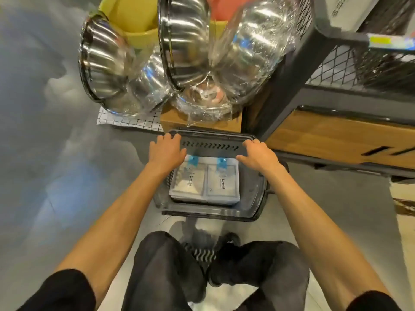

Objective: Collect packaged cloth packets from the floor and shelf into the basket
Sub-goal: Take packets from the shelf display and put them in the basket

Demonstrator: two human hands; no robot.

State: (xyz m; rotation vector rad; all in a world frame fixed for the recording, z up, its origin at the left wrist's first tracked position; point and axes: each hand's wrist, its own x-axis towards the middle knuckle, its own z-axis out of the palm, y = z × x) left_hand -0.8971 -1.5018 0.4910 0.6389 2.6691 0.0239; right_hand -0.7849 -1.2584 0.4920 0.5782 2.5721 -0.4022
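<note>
A dark grey plastic basket (254,194) stands on the floor just in front of my knees. Inside it lie two stacks of packaged cloth packets side by side, the left stack (190,185) and the right stack (222,182), each white with a blue tab at its far end. My left hand (167,151) grips the far left corner of the basket's rim, fingers curled over the edge. At the far right corner my right hand (256,153) holds the rim the same way, thumb stretched inward above the packets.
Steel bowls wrapped in clear plastic (202,63) and yellow buckets (132,21) sit stacked just beyond the basket on a wooden box (175,118) and a checked cloth (134,120). A dark mesh shelf with a wooden base (336,135) rises at the right. Grey floor lies to the left.
</note>
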